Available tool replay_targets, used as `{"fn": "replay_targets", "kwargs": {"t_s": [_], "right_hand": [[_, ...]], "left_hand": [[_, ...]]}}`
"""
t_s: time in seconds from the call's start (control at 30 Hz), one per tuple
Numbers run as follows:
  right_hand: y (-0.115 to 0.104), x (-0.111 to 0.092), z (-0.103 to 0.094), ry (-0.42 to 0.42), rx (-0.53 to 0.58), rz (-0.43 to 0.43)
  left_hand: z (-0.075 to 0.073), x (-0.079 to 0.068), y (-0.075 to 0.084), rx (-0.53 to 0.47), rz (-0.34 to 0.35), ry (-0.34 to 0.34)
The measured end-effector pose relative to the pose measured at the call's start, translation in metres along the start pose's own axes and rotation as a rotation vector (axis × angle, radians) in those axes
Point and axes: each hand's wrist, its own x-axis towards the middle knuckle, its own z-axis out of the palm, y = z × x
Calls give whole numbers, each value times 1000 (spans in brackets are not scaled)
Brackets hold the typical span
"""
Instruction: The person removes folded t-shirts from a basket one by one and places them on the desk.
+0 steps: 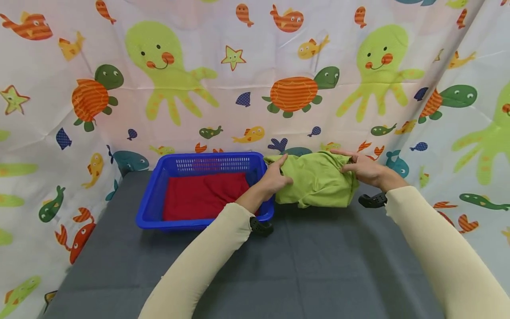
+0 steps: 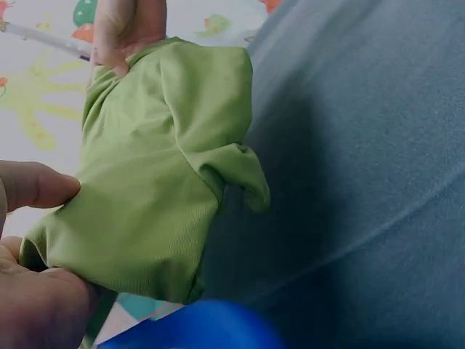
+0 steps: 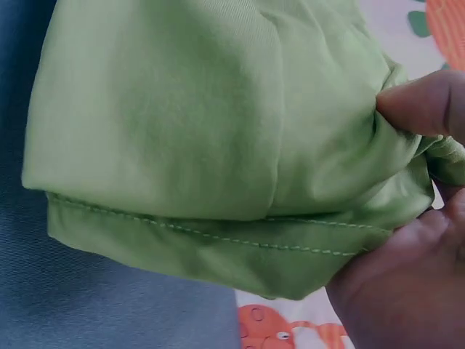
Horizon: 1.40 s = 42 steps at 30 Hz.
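Note:
A folded green garment [image 1: 314, 179] is stretched between both hands, held up above the grey table to the right of the basket. My left hand [image 1: 275, 177] pinches its left end near the basket's right rim; in the left wrist view the thumb [image 2: 43, 187] presses on top of the cloth. At the other end my right hand [image 1: 364, 169] grips the garment, thumb on the near face. A stitched hem [image 3: 203, 234] runs along its lower edge in the right wrist view. Inside the blue plastic basket [image 1: 145, 212] lies a folded red cloth [image 1: 203, 197].
The grey cloth-covered table [image 1: 279, 270] spreads out in front. Behind it and at both sides hangs a white curtain [image 1: 247, 79] printed with sea animals. Black bands [image 1: 372, 200] are worn on both wrists.

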Motion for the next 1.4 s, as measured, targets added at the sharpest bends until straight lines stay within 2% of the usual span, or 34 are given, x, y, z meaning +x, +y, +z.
{"fn": "replay_targets", "kwargs": {"t_s": [0.27,0.53,0.83,1.1,1.2,1.4], "right_hand": [[12,9,-3,43,-83,5],[20,11,-4,99,-167,17],[37,20,0,129,-275,42],[45,27,-3,131,-343,63],[43,27,-4,108,-375,76],[44,27,-9,3,-632,220]], "left_hand": [[15,7,-7,22,-29,-25],[20,16,-9,61,-38,-15],[24,22,-18,68,-165,-24],[30,30,-20,112,-224,-11],[29,31,-19,105,-244,-37],[27,32,-13,137,-320,-142]]}}
